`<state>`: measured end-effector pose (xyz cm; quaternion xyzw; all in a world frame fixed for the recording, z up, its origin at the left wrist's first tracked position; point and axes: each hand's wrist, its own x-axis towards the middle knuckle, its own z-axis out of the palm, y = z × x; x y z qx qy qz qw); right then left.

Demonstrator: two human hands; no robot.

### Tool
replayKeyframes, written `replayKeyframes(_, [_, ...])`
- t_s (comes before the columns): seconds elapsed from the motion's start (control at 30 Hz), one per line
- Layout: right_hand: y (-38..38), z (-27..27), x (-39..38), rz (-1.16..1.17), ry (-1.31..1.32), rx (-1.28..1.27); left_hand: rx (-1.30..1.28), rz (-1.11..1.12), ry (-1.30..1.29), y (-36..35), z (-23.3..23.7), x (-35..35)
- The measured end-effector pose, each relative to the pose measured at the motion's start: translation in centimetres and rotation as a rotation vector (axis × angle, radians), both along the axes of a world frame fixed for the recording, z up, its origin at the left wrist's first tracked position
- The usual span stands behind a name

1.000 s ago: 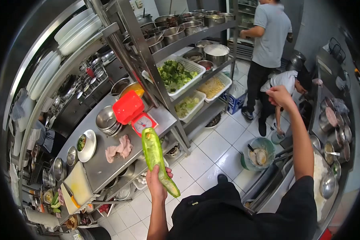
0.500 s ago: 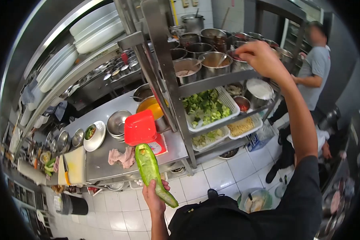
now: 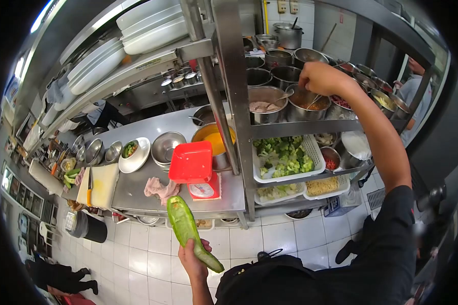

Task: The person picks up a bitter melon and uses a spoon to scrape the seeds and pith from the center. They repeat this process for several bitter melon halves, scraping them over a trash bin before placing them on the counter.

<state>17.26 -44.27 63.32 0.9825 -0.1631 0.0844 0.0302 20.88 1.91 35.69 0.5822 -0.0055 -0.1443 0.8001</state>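
My left hand is closed around the lower part of a long green pepper. The pepper is cut open lengthwise, its hollow pale inside facing up and a few seeds near the far end. My right hand reaches over the upper shelf with its fingers curled down and together. It hovers above a steel pot of orange-brown food, where a spoon leans just below the hand. Whatever those fingers hold, if anything, is hidden.
A red kitchen scale stands on the steel counter beside a pink cloth. A knife lies on the cutting board. Broccoli fills a white basket under the pots. Another person stands beyond the shelf.
My right hand has lowered toward the orange-brown pot and its fingers now point down. The pepper stays in my left hand. My view has turned, so the counter and shelf sit farther right.
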Motion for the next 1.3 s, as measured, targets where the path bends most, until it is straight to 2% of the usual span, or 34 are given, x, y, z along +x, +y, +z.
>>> replayKeyframes(0.17, [1.5,1.2,1.1,0.143,-0.195,0.098,-0.021,0.015,-0.002,-0.3,-0.1,0.0])
replayKeyframes(0.23, [2.8,1.0,2.4,0.273,-0.149,-0.059,-0.042,-0.001,-0.012,-0.9,0.1,0.3])
replayKeyframes(0.3, [3.0,-0.1,4.3,0.267,-0.07,-0.051,-0.049,-0.008,-0.018,-1.3,0.4,0.3])
replayKeyframes(0.43, [3.6,1.6,4.3,0.141,-0.069,-0.081,-0.067,-0.002,-0.027,-1.4,0.4,0.5])
replayKeyframes(0.6, [0.4,4.7,2.2,0.121,-0.4,-0.137,-0.052,0.046,-0.003,-0.6,-0.2,0.2])
replayKeyframes(0.7, [-0.4,6.8,0.9,-0.028,-0.269,0.012,-0.043,0.056,0.004,0.0,-0.7,0.4])
replayKeyframes(0.73, [-1.5,6.8,0.5,-0.029,-0.295,-0.054,-0.04,0.058,0.009,0.1,-0.8,0.5])
replayKeyframes(0.97, [-5.4,8.2,-3.3,-0.202,-0.233,-0.032,-0.048,0.039,0.001,-0.4,-1.2,0.3])
replayKeyframes(1.0, [-5.5,7.6,-3.7,-0.178,-0.267,-0.124,-0.053,0.031,0.001,-0.6,-1.2,0.3])
replayKeyframes(1.1, [-6.1,7.5,-4.9,-0.277,-0.182,-0.172,-0.058,0.013,-0.008,-1.1,-1.0,0.1])
replayKeyframes(1.23, [-8.8,7.7,-6.6,-0.297,-0.121,-0.226,-0.058,0.019,-0.005,-1.5,-0.8,-0.2])
replayKeyframes(1.3, [-9.5,7.8,-7.6,-0.311,-0.176,-0.143,-0.048,0.016,-0.015,-1.4,-1.1,-0.2])
